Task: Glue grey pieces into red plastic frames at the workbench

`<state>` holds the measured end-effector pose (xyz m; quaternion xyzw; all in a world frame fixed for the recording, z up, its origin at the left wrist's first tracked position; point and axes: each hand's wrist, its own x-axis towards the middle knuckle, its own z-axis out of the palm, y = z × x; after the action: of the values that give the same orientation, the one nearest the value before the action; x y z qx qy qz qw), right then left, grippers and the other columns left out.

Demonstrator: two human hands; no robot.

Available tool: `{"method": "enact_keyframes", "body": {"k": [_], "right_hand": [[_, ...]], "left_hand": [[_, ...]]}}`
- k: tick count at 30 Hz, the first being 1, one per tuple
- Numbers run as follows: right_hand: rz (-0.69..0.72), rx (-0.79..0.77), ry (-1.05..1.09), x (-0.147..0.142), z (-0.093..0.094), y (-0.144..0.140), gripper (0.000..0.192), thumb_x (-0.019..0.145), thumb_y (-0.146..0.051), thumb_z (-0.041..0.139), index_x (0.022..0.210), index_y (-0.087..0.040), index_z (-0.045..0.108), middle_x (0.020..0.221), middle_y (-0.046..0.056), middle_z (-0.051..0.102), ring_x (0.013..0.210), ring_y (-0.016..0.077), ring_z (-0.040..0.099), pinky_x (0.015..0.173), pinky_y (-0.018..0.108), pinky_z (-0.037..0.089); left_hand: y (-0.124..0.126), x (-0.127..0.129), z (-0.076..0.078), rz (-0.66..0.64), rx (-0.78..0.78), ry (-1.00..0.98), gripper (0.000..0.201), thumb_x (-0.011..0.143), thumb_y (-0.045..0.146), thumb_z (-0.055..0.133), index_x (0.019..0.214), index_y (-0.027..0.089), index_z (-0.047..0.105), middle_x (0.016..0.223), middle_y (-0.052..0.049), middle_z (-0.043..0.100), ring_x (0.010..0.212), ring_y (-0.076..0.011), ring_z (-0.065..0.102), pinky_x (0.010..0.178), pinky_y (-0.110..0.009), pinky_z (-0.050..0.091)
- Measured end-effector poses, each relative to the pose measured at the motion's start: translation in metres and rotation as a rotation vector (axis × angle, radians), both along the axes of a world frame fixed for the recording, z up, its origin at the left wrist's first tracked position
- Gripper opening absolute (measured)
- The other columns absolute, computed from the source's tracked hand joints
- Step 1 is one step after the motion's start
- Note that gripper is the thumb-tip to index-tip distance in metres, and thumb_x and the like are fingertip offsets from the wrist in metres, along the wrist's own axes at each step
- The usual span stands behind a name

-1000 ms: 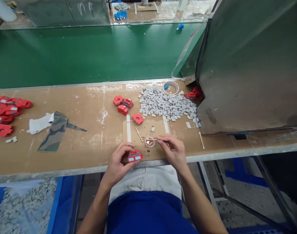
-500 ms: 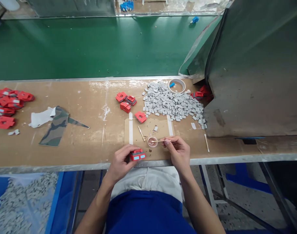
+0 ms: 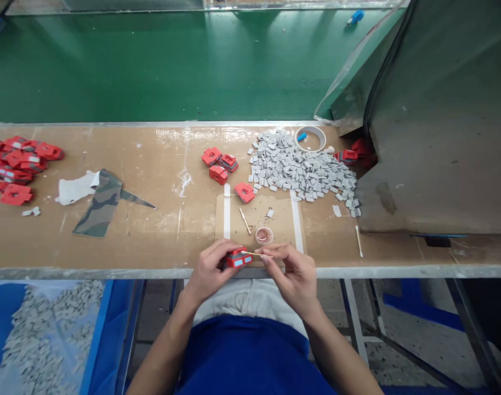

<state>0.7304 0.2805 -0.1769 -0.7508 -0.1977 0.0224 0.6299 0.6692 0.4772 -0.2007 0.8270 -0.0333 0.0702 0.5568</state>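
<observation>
Lower centre, a red block (image 3: 239, 259) is being clamped, ideally motionless, by left fingers (image 3: 221, 247), a swab (image 3: 251, 253) pinched by right fingers (image 3: 281, 252).

The left hand (image 3: 207, 270) hides part of the red block (image 3: 239, 258). Whether the stick (image 3: 254, 254) touches it is too small to tell. Far left of the fingers (image 3: 222, 247), the view's edge cuts the red pile (image 3: 18, 159).

Light was even and moderately bright on the brown tabletop (image 3: 176, 236), apparently from above. Whitish glare streaked its far side, and pale vertical reflections crossed the green conveyor belt (image 3: 164, 66). The gray panel (image 3: 439, 131) at right looked dimmer. The hands (image 3: 294, 274) appeared fairly clear, fine detail soft; wide-angle stretching marked the outer edges.
</observation>
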Motion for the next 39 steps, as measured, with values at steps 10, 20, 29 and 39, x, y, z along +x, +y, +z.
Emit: {"method": "enact_keyframes", "body": {"k": [10,20,29,39], "right_hand": [[0.042,-0.063,-0.097,0.003,0.000,0.003,0.011,0.098,-0.024,0.068,0.088,-0.025,0.070,0.086,0.007,0.083,0.079,0.0227,0.081,0.070,0.033,0.066],[-0.131,0.016,-0.065,0.008,0.000,-0.019,0.006,0.097,-0.022,0.070,0.093,-0.026,0.073,0.090,0.007,0.081,0.086,0.0244,0.079,0.074,0.037,0.065],[0.020,-0.234,-0.160,0.029,-0.012,-0.030,0.029,0.099,-0.042,0.066,0.122,-0.026,0.072,0.119,0.013,0.074,0.110,0.0285,0.072,0.086,0.041,0.061],[0.116,-0.825,-0.391,0.140,-0.023,-0.059,0.025,0.105,-0.021,0.050,0.110,-0.021,0.074,0.105,0.012,0.069,0.093,0.0284,0.066,0.082,0.040,0.053]], "left_hand": [[-0.001,-0.001,0.000,0.007,-0.001,0.016,0.019,0.092,0.021,0.075,0.111,0.019,0.073,0.104,-0.011,0.079,0.095,-0.0225,0.076,0.082,-0.032,0.061],[0.001,-0.002,0.000,0.017,-0.014,0.039,0.016,0.092,0.019,0.074,0.108,0.020,0.073,0.104,-0.011,0.080,0.093,-0.0223,0.076,0.082,-0.031,0.061],[0.005,-0.001,-0.001,0.056,-0.074,0.045,0.019,0.089,0.023,0.077,0.108,0.020,0.076,0.096,-0.008,0.080,0.083,-0.0202,0.075,0.073,-0.026,0.060],[0.012,-0.003,-0.003,0.071,-0.149,0.023,0.024,0.087,0.029,0.081,0.111,0.023,0.080,0.100,-0.008,0.082,0.086,-0.0204,0.077,0.076,-0.026,0.062]]}}
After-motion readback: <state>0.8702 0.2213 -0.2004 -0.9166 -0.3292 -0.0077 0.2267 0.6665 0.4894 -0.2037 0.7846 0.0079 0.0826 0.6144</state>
